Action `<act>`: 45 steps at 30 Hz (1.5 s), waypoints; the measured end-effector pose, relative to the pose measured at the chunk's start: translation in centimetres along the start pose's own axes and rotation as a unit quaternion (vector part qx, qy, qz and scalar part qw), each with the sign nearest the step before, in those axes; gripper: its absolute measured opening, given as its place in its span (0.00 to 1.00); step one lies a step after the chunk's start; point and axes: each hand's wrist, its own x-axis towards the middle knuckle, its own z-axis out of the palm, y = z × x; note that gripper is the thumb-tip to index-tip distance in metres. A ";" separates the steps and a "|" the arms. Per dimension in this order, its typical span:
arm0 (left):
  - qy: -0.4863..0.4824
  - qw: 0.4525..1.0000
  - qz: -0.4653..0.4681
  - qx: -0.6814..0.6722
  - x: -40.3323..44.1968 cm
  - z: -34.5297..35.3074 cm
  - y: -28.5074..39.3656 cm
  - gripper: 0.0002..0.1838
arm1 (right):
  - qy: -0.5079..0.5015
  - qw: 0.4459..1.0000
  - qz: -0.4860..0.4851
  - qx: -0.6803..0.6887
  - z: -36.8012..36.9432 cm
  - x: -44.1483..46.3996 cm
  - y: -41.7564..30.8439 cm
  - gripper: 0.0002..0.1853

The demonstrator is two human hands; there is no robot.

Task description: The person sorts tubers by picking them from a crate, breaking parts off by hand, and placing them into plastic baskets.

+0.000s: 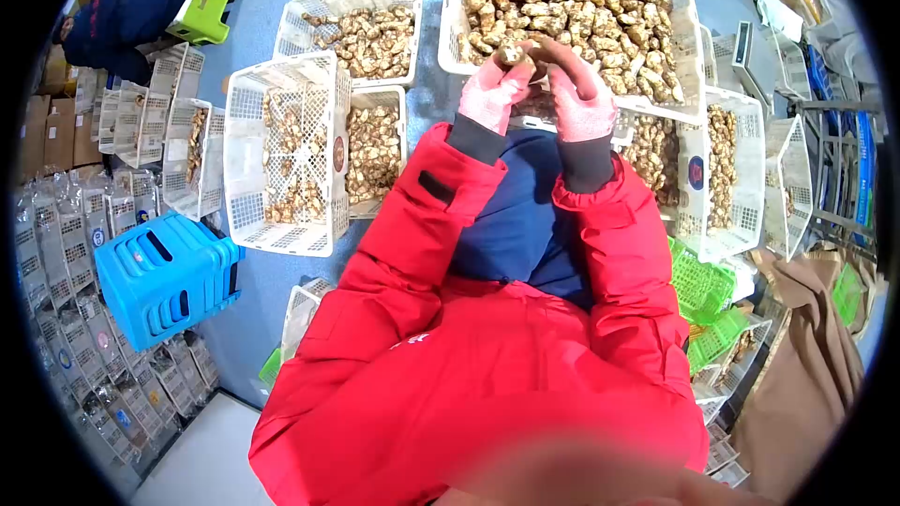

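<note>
Both my hands, in pink fingerless-tipped gloves with dark cuffs, are raised close together at the near edge of a large white crate (453, 33) heaped with knobbly brown-and-cream tubers (581, 5). My left hand (497, 89) pinches one pale tuber (512, 54) between thumb and fingers. My right hand (581, 94) curves beside it with bent fingers, their tips near the same tuber; whether they touch it is unclear.
White crates with tubers stand to the left (330, 178) and right (736, 169). A blue stool (159, 272) is at the left, green baskets (698, 290) at the right. Another person (141, 0) bends at the upper left beside a green stool (211, 5).
</note>
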 end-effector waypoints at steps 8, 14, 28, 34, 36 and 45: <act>0.069 0.991 0.018 0.111 0.3 -3.1 0.8 0.20 | 0.038 0.997 0.047 0.050 -0.8 0.9 1.9 0.14; 0.148 0.960 -0.012 0.239 -0.2 -1.6 0.7 0.19 | 0.030 0.981 0.166 0.093 -1.3 0.5 1.2 0.14; 0.001 0.972 -0.184 0.146 -0.4 3.2 -2.2 0.31 | 0.100 0.987 0.011 -0.126 -15.5 -2.1 3.0 0.23; 0.021 0.966 -0.173 0.192 0.4 2.6 -2.3 0.27 | 0.090 0.918 0.038 -0.385 -17.6 1.6 1.3 0.19; 0.036 0.960 -0.189 0.203 0.1 3.6 -1.4 0.27 | -0.022 0.873 0.056 -0.484 -13.2 6.8 3.1 0.23; 0.081 0.962 -0.166 0.203 -0.2 0.8 1.4 0.25 | -0.103 0.807 0.153 -0.560 -7.2 13.8 8.1 0.20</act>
